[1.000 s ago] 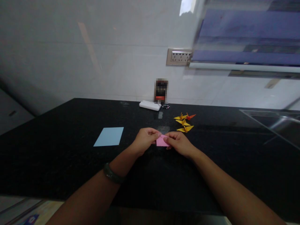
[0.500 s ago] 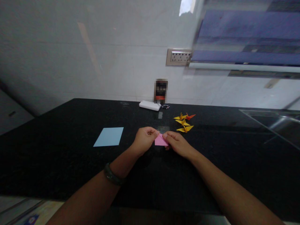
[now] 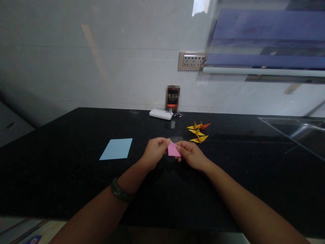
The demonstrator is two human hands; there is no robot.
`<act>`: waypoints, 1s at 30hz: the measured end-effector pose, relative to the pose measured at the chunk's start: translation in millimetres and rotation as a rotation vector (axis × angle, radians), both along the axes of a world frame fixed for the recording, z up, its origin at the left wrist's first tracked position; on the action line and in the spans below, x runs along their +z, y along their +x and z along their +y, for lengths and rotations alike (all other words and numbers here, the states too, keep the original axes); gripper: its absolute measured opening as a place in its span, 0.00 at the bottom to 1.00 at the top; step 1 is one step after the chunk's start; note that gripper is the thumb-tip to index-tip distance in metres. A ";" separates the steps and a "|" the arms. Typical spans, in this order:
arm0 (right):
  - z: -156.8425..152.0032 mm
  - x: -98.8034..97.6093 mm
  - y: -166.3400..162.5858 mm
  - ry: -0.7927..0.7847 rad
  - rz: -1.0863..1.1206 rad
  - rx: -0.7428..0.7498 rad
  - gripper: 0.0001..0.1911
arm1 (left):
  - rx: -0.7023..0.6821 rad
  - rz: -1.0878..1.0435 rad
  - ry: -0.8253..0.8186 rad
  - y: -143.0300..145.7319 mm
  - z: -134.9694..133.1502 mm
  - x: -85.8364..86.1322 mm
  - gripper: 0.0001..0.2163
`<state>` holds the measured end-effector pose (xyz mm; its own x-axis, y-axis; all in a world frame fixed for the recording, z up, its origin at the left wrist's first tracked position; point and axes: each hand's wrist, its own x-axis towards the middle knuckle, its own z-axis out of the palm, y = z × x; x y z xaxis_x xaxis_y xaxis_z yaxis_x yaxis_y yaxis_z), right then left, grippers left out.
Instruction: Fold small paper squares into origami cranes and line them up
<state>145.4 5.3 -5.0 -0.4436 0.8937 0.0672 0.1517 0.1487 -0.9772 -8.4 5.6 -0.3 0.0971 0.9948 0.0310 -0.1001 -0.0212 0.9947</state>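
Note:
A small folded pink paper (image 3: 173, 150) is held between both hands just above the black countertop (image 3: 63, 176). My left hand (image 3: 154, 152) pinches its left edge with curled fingers. My right hand (image 3: 191, 154) pinches its right side, thumb on top. A dark band sits on my left wrist (image 3: 121, 192). Both forearms reach in from the bottom of the view.
A light blue paper square (image 3: 116, 149) lies flat to the left of my hands. Several yellow and orange folded paper cranes (image 3: 198, 131) sit behind my right hand. A white flat box (image 3: 160, 114) and a wall socket (image 3: 191, 61) are at the back. A sink (image 3: 299, 134) is at the right.
The pink paper has been lifted and drawn slightly closer between the fingers, and its visible shape looks smaller and more upright. The hands stay in nearly the same place.

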 end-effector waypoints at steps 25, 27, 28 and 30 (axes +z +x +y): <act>0.9 -4.6 -1.1 0.066 0.055 -0.112 0.09 | -0.123 -0.230 -0.081 5.0 -3.4 -1.5 0.13; 0.6 -6.4 -1.8 0.072 0.089 -0.134 0.09 | -0.120 -0.199 -0.068 5.6 -3.0 -2.2 0.14; 0.3 -7.0 -2.2 0.078 0.096 -0.134 0.08 | -0.117 -0.183 -0.062 5.7 -2.7 -2.8 0.13; -0.3 -7.1 -2.9 0.103 0.081 -0.121 0.05 | -0.106 -0.155 -0.047 5.6 -2.0 -4.2 0.13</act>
